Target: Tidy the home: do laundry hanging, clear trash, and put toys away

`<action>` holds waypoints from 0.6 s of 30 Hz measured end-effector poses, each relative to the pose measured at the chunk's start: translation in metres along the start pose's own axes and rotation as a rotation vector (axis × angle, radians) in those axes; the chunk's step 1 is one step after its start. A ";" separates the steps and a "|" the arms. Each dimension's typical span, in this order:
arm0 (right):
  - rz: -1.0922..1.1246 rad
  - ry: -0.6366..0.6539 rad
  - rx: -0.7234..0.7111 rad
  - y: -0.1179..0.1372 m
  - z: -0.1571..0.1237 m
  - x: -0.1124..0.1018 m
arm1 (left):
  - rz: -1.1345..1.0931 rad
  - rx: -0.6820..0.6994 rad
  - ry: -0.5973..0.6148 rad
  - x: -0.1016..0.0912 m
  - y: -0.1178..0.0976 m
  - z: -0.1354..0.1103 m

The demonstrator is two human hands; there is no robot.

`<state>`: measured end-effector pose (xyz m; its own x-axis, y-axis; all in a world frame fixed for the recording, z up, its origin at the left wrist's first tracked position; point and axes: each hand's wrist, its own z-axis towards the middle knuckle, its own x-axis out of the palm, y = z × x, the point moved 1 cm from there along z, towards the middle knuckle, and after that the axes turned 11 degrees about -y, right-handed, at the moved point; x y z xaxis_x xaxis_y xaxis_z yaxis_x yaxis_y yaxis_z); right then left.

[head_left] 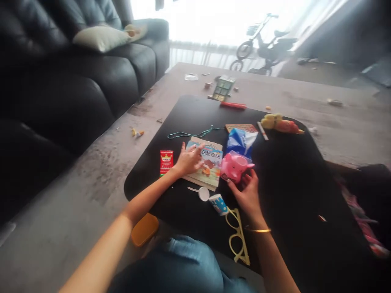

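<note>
My left hand (190, 159) lies with fingers spread on the cover of a picture book (210, 165). My right hand (248, 193) has its thumb and fingers around the lower right side of a pink pig toy (234, 167), beside the book's right edge. Behind the pig is a blue and white plastic packet (240, 140). A red packet (166, 162) lies left of the book. Nearer to me are a white round piece with a thin tail (203, 194), a small blue and white cup-like thing (218, 204) and pale yellow glasses frames (239, 240).
The black table (287, 195) also holds a teal cord (192, 134), a red stick-like thing (233, 105), a white stick (262, 131) and a yellow and orange toy (281, 123). A black sofa (61, 93) stands left. An orange stool-like object (145, 230) is below the near edge.
</note>
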<state>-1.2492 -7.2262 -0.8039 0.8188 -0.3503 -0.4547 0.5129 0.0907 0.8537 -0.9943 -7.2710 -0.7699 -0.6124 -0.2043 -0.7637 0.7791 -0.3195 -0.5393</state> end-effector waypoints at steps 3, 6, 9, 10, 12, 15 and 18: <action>-0.159 -0.182 -0.204 0.017 -0.002 -0.010 | -0.040 0.048 -0.023 -0.012 -0.004 -0.008; -0.201 -0.281 -0.497 0.052 -0.008 -0.015 | -0.081 0.074 -0.298 -0.052 0.005 -0.023; -0.103 -0.141 -0.685 0.090 -0.017 0.000 | -0.103 0.057 -0.623 -0.105 0.039 -0.057; -0.063 -0.055 -0.724 0.101 -0.021 0.010 | -0.097 0.024 -0.728 -0.119 0.057 -0.075; 0.005 0.128 -0.787 0.120 -0.033 0.034 | -0.071 -0.106 -0.916 -0.134 0.098 -0.125; 0.086 0.378 -0.847 0.141 -0.055 0.067 | -0.020 -0.396 -0.995 -0.117 0.158 -0.223; 0.163 0.603 -0.894 0.153 -0.078 0.079 | 0.097 -0.759 -0.637 -0.068 0.193 -0.321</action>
<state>-1.0855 -7.1678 -0.7288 0.7609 0.2200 -0.6105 0.1887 0.8251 0.5325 -0.7600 -7.0222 -0.9360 -0.3257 -0.7276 -0.6038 0.5728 0.3563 -0.7382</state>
